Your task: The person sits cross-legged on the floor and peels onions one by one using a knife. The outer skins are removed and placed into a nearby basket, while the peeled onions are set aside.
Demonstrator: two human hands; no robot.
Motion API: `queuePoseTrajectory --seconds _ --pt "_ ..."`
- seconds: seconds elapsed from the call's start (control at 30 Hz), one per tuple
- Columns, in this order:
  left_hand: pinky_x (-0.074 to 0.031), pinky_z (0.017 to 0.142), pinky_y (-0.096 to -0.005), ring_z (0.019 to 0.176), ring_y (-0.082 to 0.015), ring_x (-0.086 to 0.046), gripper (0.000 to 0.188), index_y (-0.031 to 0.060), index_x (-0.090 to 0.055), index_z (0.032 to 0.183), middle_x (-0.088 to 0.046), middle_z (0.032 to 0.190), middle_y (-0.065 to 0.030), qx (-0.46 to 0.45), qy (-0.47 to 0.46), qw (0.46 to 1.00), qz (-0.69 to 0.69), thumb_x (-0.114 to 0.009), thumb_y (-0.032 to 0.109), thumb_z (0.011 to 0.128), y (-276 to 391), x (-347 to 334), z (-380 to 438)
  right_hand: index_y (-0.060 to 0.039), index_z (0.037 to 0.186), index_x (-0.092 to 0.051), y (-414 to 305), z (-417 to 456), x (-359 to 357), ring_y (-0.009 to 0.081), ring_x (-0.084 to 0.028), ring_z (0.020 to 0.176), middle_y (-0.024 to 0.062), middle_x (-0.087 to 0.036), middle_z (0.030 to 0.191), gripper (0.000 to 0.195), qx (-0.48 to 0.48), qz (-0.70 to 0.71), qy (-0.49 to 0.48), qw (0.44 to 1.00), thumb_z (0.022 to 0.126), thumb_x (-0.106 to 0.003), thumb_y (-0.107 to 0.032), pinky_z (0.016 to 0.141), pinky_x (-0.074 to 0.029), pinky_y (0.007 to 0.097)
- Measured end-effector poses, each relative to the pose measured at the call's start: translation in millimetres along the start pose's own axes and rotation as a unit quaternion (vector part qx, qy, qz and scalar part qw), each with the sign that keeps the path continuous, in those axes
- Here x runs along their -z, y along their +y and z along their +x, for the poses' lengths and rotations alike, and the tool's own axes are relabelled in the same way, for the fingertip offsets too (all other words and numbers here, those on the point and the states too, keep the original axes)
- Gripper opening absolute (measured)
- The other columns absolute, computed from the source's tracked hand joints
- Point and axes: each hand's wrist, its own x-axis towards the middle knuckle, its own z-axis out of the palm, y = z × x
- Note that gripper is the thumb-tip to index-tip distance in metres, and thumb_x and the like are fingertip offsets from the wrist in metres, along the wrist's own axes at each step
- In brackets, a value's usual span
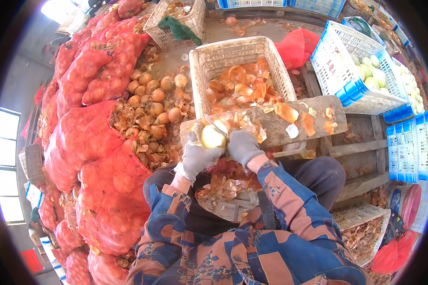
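Note:
My left hand point(199, 153), in a grey glove, holds a partly peeled onion point(213, 137) over the near edge of a wooden board point(299, 124). My right hand point(243, 145), gloved too, is closed on a tool beside the onion; a thin curved metal part of it lies against the onion's top, and its grip is hidden in the fist. Loose onion skins point(286, 112) lie along the board. Behind it, a white plastic crate point(242, 42) holds many orange skins. Unpeeled onions point(157, 95) are heaped to the left of the crate.
Red mesh sacks of onions point(103, 192) are piled along the left. At the right stands a blue and white crate point(356, 96) with peeled onions point(372, 76), above wooden pallet slats point(360, 148). Another crate of skins point(363, 231) is at lower right.

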Motion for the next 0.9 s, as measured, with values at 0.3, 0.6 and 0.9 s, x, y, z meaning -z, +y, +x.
queuePoseTrajectory --seconds 0.3,0.6,0.9 --pt "-0.052 0.089 -0.0318 0.099 -0.0194 -0.062 0.06 -0.0015 -0.051 0.125 -0.062 0.112 -0.0114 0.038 0.022 0.959 -0.279 -0.074 0.01 0.071 -10 11 4 0.0003 0.092 -0.065 98 -9 48 0.0347 -0.069 0.071 0.0196 -0.069 0.078 0.019 -0.101 0.044 0.086 0.99 0.08 -0.058 -0.013 0.065 -0.055 0.043" --pt "-0.048 0.098 -0.0353 0.114 -0.0247 -0.057 0.081 -0.0025 -0.034 0.141 -0.054 0.126 -0.0162 0.064 -0.039 0.871 -0.485 -0.073 0.007 0.071 35 -29 -5 0.0043 0.108 -0.061 26 -48 50 0.0134 -0.06 0.051 0.0093 -0.064 0.078 0.027 -0.117 0.728 -0.006 0.676 0.086 -0.067 -0.01 0.039 -0.048 0.026" --pt "-0.044 0.1 -0.0409 0.122 -0.0351 -0.05 0.095 -0.002 -0.038 0.139 -0.05 0.13 -0.0217 -0.056 -0.024 0.995 0.083 -0.086 0.027 0.062 6 -23 6 -0.0012 0.118 -0.064 30 -25 15 0.0075 -0.055 0.066 0.0026 -0.063 0.079 0.04 -0.015 0.498 0.101 0.861 0.081 -0.071 -0.016 0.062 -0.049 0.0244"
